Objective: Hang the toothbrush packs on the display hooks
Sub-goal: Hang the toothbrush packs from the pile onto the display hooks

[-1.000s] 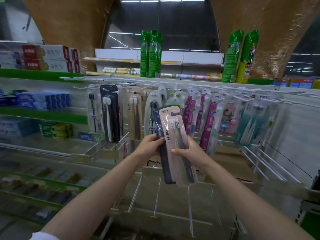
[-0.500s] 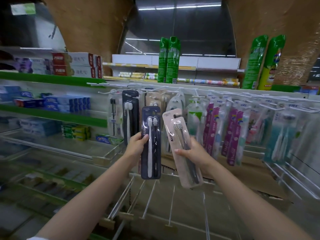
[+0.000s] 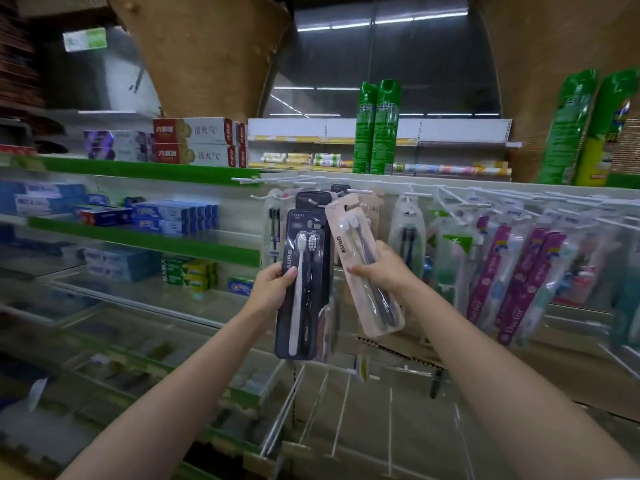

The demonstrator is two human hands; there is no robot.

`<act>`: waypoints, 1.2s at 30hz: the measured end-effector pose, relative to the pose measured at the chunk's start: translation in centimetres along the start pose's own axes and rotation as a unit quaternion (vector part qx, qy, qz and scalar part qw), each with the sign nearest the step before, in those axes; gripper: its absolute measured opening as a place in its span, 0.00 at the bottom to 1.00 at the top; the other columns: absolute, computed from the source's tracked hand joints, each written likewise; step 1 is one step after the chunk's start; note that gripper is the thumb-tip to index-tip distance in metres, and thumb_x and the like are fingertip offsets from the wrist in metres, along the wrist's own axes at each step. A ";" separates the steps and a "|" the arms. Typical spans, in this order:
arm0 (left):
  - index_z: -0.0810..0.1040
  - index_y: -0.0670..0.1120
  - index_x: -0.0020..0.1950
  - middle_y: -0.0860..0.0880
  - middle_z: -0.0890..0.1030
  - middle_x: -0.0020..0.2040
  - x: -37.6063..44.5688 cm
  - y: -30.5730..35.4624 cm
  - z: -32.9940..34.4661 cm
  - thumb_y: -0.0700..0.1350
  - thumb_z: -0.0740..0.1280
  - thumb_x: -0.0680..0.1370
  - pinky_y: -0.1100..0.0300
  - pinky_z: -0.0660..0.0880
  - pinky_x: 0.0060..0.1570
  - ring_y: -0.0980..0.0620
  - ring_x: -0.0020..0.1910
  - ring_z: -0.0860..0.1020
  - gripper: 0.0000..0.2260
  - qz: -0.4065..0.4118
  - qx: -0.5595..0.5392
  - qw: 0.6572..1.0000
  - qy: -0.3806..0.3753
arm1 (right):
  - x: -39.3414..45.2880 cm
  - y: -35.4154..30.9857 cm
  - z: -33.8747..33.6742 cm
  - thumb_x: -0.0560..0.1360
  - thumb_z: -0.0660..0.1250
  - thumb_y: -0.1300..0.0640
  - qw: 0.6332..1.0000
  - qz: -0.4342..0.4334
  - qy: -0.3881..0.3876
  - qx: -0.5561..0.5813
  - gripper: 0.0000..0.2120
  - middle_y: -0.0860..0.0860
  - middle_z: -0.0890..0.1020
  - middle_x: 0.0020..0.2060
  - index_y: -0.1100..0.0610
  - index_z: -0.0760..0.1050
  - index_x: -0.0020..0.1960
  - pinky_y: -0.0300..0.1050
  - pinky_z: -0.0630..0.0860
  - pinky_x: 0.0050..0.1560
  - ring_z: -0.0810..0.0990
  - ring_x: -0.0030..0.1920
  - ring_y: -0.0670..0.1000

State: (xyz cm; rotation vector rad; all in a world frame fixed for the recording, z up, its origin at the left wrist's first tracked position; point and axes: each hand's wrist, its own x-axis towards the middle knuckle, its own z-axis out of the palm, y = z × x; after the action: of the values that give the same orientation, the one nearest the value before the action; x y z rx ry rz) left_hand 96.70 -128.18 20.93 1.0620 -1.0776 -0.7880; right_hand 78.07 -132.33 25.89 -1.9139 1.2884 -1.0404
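Two bare forearms come up from bottom of frame, one from lower left, one from lower right. No sleeves over forearms or wrists; no watch, band or ring visible. Left hand point(image 3: 273, 289): thumb w/ short plain nail on show, other fingers hidden. Right hand point(image 3: 381, 271): short nails, no polish that can be made out. Tiny bit of pale/white fabric at bottom right corner, prob. sleeve edge by upper arm; too little showing to tell garment type. Rest of body out of frame.
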 end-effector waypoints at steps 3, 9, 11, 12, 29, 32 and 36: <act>0.77 0.41 0.49 0.47 0.80 0.40 0.8 0.2 -1.0 0.37 0.59 0.80 0.64 0.76 0.35 0.53 0.37 0.78 0.08 0.001 0.000 1.000 -0.013 | 0.8 0.9 1.5 0.75 0.69 0.54 0.998 0.025 0.037 0.038 0.21 0.51 0.75 0.55 0.58 0.66 0.63 0.48 0.73 0.52 0.76 0.55 0.53; 0.77 0.38 0.53 0.45 0.81 0.43 2.4 0.7 -1.9 0.38 0.59 0.81 0.61 0.79 0.40 0.49 0.41 0.79 0.09 0.004 0.003 1.000 -0.028 | 1.5 2.3 3.1 0.75 0.67 0.52 0.983 0.061 0.092 0.145 0.17 0.55 0.76 0.59 0.57 0.68 0.59 0.59 0.72 0.63 0.75 0.60 0.56; 0.77 0.38 0.53 0.43 0.81 0.46 3.3 0.9 -2.0 0.39 0.59 0.81 0.53 0.77 0.48 0.47 0.44 0.79 0.08 0.023 0.025 0.999 -0.016 | 1.4 2.2 3.1 0.76 0.66 0.51 0.981 0.072 0.101 0.151 0.18 0.57 0.74 0.61 0.58 0.66 0.60 0.60 0.70 0.65 0.74 0.62 0.57; 0.77 0.39 0.53 0.43 0.81 0.46 3.7 1.1 -2.0 0.39 0.59 0.81 0.53 0.77 0.48 0.47 0.44 0.79 0.08 0.032 0.031 0.999 -0.012 | 1.5 2.3 3.2 0.75 0.66 0.50 0.980 0.075 0.104 0.149 0.22 0.58 0.73 0.64 0.59 0.65 0.63 0.60 0.69 0.66 0.72 0.64 0.58; 0.78 0.40 0.59 0.42 0.80 0.57 8.8 1.0 -0.1 0.39 0.63 0.79 0.53 0.74 0.59 0.44 0.56 0.78 0.10 -0.003 0.169 0.985 -0.031 | 2.8 2.6 3.4 0.76 0.66 0.51 0.974 0.120 0.155 0.116 0.30 0.58 0.68 0.69 0.61 0.58 0.71 0.55 0.66 0.68 0.68 0.68 0.59; 0.75 0.40 0.60 0.41 0.79 0.58 8.6 1.1 0.2 0.41 0.64 0.79 0.51 0.73 0.60 0.42 0.58 0.77 0.12 -0.017 0.201 0.979 -0.022 | 2.9 2.1 3.9 0.79 0.60 0.50 0.976 0.132 0.144 0.097 0.26 0.59 0.67 0.69 0.61 0.58 0.71 0.52 0.65 0.67 0.68 0.68 0.60; 0.68 0.41 0.60 0.41 0.71 0.60 7.0 1.7 1.6 0.44 0.68 0.75 0.49 0.68 0.63 0.42 0.61 0.71 0.17 0.029 0.312 0.941 0.130 | 2.2 2.0 3.4 0.81 0.51 0.44 0.976 0.191 0.104 -0.004 0.32 0.59 0.58 0.75 0.61 0.46 0.77 0.54 0.59 0.72 0.61 0.73 0.60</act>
State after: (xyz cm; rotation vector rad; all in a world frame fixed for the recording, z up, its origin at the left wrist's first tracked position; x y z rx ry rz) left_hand 97.34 -134.42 24.79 1.6087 -1.1477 -0.2350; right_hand 80.53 -134.95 23.10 -1.5058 1.6988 -1.0483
